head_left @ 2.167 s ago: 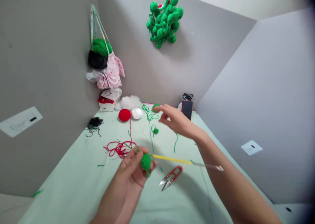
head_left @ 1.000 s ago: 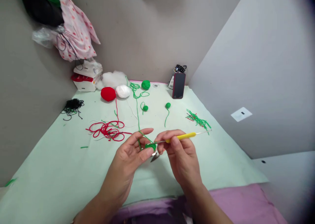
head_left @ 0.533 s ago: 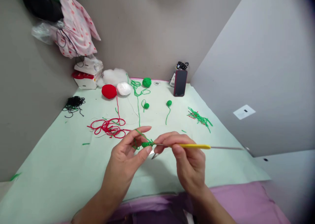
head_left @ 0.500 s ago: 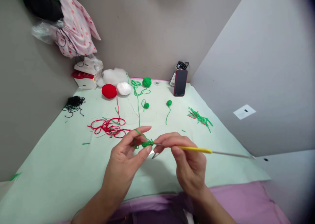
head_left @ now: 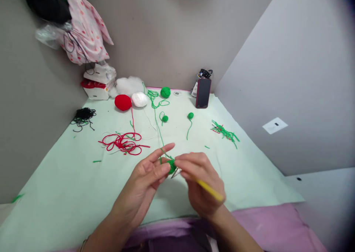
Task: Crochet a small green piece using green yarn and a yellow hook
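A small green crochet piece (head_left: 172, 166) is pinched between the thumb and fingers of my left hand (head_left: 148, 174), whose index finger stretches out with green yarn (head_left: 161, 135) running over it. My right hand (head_left: 203, 181) grips a crochet hook (head_left: 210, 189) by its yellow handle, fingertips against the piece's right side. The hook's tip is hidden by my fingers, and its rear end is blurred. Below the piece, a pointed metal tip (head_left: 176, 173) shows beside my right fingertips; the rest of that object is hidden.
Red yarn (head_left: 122, 142) lies tangled on the pale green tabletop (head_left: 69, 185), with black yarn (head_left: 84, 115) farther left. Two small green balls (head_left: 165, 118) sit mid-table. Green yarn scraps (head_left: 225, 133) lie right. A phone (head_left: 203, 93) stands at the back.
My left hand has shifted slightly right and turned the crochet piece, showing more of it. My right hand has moved a little left, and the hook's rear end now angles down toward me.
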Demonstrator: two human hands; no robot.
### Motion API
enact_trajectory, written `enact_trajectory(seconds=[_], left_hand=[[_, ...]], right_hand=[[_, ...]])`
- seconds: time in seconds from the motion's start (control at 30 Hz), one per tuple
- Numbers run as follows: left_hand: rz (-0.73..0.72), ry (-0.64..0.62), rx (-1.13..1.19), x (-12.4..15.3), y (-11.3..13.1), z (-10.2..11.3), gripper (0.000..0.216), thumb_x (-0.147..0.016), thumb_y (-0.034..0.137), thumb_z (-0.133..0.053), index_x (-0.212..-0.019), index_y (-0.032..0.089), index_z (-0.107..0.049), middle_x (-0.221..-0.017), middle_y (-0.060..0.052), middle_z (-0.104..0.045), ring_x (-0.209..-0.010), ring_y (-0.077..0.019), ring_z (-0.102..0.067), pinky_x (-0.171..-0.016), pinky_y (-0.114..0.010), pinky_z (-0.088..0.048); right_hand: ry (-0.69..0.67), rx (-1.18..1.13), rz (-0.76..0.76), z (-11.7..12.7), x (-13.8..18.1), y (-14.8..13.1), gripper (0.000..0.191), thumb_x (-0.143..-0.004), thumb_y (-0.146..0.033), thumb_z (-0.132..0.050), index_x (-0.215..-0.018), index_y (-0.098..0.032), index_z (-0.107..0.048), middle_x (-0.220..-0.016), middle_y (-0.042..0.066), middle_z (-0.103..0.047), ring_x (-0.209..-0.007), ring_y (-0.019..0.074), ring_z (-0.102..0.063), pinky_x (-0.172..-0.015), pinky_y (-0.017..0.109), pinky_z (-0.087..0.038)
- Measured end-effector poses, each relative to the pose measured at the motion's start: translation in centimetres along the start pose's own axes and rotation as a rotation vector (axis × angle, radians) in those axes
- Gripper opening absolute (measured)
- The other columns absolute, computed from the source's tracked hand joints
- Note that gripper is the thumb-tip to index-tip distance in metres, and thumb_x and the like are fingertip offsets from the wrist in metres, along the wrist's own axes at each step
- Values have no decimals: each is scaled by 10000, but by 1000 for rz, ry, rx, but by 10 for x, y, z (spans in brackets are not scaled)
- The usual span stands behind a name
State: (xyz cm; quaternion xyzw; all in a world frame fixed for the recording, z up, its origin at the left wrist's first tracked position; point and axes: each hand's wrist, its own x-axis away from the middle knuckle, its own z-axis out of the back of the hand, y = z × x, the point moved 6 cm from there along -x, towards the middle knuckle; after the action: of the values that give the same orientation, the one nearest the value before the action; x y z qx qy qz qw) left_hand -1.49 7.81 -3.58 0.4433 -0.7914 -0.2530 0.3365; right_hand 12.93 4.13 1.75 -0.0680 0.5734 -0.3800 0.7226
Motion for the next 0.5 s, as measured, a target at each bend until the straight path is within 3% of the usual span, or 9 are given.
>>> enact_trajectory(seconds=[0.1,0.17,0.27,0.43,0.5], left_hand=[[-56,59,29,0,7,6,480,-763,338,-982,-1223,279,-859,-844,16,-683,-827,-134,-597,-868,-270,-480],[-107,54,0,2,9,4,459,-769,321,-979,-1213,320,-863,-880,19,-699,-870,-143,-608,-898,-277,-478],[-128,-6,-67,4,7,-3,423,-815,327,-951,-1225,363,-856,-871,27,-693,-899,-158,-619,-931,-302,-482],[-172,53,-74,2,5,-3,449,-825,327,-951,-1259,350,-839,-906,20,-736,-922,-158,-633,-924,-289,-489],[-118,42,-11,-1,2,-2,460,-817,328,-955,-1262,313,-840,-886,13,-737,-896,-150,-632,-923,-285,-493]], right_hand=[[96,-316,-286,3,-6,16,229,-1091,-228,-601,-1109,-278,-824,-905,56,-782,-747,196,-720,-661,346,-629],[97,-474,-364,-3,-9,21,208,-1086,-284,-631,-1048,-279,-835,-900,52,-779,-726,183,-712,-624,324,-611],[41,-469,-336,-11,-11,20,181,-1071,-310,-667,-1050,-284,-845,-948,62,-827,-884,221,-775,-721,352,-643],[-14,-129,-150,-11,-4,7,310,-1044,-140,-659,-1239,-323,-816,-1097,83,-830,-953,231,-788,-776,378,-661],[-32,-34,-54,-9,-2,2,364,-1023,-108,-671,-1274,-333,-808,-1149,94,-823,-992,241,-788,-791,384,-663]])
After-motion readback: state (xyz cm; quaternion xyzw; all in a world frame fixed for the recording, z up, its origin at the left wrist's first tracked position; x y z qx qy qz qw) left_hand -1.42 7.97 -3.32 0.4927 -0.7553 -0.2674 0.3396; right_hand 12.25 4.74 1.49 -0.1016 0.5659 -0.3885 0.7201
